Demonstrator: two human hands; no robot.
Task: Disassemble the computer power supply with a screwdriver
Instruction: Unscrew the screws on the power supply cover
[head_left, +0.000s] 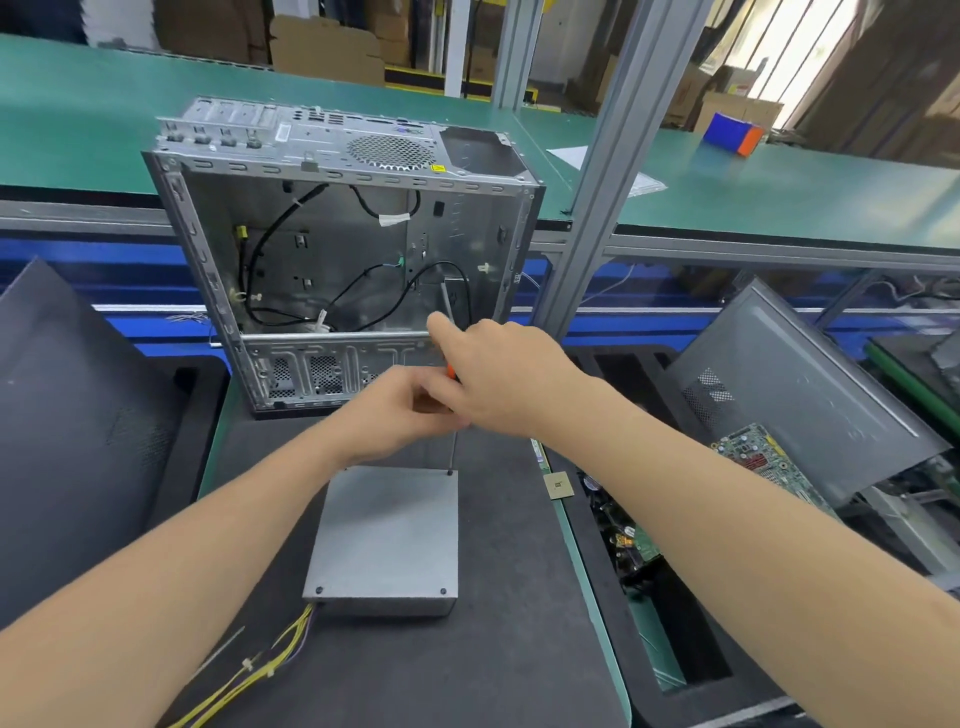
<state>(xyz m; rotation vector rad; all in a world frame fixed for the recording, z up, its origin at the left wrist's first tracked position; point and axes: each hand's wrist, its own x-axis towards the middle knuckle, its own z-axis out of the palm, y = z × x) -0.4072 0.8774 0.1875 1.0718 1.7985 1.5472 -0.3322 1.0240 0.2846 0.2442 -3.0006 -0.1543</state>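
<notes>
The grey power supply (384, 535) lies flat on the black mat (498, 634), yellow wires (260, 670) trailing from its near left corner; the screwdriver (454, 452) stands upright, tip on the far right corner screw; the left hand (400, 415) and right hand (504, 374) both curl round its orange handle; beyond stands an open computer case (337, 244).

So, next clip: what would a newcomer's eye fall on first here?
Both hands meet mid-frame, the left hand and right hand gripping an orange-handled screwdriver whose tip sits at the far right corner screw of the grey power supply on the dark mat. Behind them stands a stripped computer case, its open side facing the camera, with black cables loose inside.
</notes>
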